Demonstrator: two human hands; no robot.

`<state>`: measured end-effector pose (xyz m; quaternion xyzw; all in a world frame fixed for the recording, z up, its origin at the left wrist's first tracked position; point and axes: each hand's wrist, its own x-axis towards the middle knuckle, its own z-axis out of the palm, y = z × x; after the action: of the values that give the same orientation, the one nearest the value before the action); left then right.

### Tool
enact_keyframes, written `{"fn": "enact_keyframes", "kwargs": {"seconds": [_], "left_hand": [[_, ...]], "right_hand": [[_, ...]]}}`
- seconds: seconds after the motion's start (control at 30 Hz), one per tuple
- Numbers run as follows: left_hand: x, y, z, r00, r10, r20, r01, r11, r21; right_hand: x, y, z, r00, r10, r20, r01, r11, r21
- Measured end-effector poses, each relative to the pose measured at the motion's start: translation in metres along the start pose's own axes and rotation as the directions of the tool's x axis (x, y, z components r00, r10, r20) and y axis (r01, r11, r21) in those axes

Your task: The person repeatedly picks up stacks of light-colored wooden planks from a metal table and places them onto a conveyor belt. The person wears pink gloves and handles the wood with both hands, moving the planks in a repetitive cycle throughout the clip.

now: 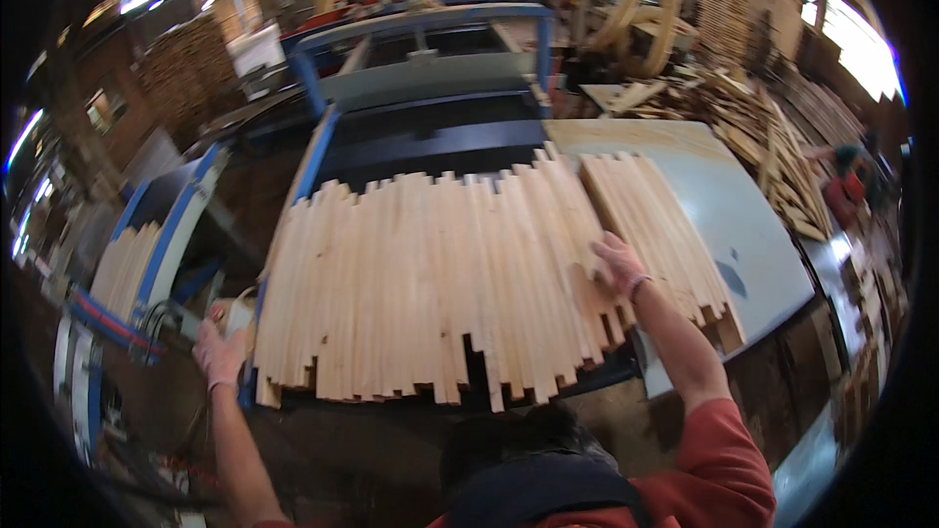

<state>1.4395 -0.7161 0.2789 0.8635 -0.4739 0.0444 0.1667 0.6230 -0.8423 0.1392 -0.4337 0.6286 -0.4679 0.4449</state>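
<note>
A wide row of pale wooden strips (421,284) lies side by side on the machine bed in front of me, with uneven ends. My right hand (619,264) rests on the right side of this row, near the gap beside a second, narrower stack of strips (650,225). Its fingers look spread and hold nothing. At the left edge of the bed, my left hand (220,352) is at a small pale box (240,315) with a red button. The fingers there are apart; whether they press the button cannot be made out.
A blue machine frame (421,15) spans the dark bed beyond the strips. To the right, a pale tabletop (748,225) carries the narrower stack. Loose wood scraps (763,137) are heaped behind it, near another person (849,186). A smaller blue-edged conveyor (161,215) with strips stands left.
</note>
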Motion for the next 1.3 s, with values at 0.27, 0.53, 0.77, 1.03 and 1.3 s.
{"fn": "enact_keyframes", "kwargs": {"seconds": [0.27,0.53,0.77,1.03,1.3], "left_hand": [[-0.141,0.073,0.02,0.884,0.431,0.181,0.127,0.152,-0.98],[-0.328,0.104,0.197,0.102,0.56,0.822,0.792,0.454,-0.408],[-0.444,0.053,0.376,-0.02,0.128,0.992,0.571,0.815,-0.093],[-0.452,0.102,0.391,0.013,0.042,0.999,0.377,0.925,-0.044],[-0.501,0.196,0.392,0.016,0.109,0.994,0.292,0.95,-0.109]], "right_hand": [[-0.02,-0.014,0.005,0.979,-0.17,-0.115,0.112,0.914,-0.39],[-0.139,-0.011,0.039,0.997,0.058,-0.051,-0.056,0.998,0.035],[-0.307,0.045,0.021,0.915,0.21,0.344,-0.314,0.906,0.282],[-0.424,0.208,-0.08,0.735,0.662,-0.146,-0.676,0.703,-0.221],[-0.606,0.39,-0.189,0.458,0.819,-0.347,-0.887,0.394,-0.241]]}}
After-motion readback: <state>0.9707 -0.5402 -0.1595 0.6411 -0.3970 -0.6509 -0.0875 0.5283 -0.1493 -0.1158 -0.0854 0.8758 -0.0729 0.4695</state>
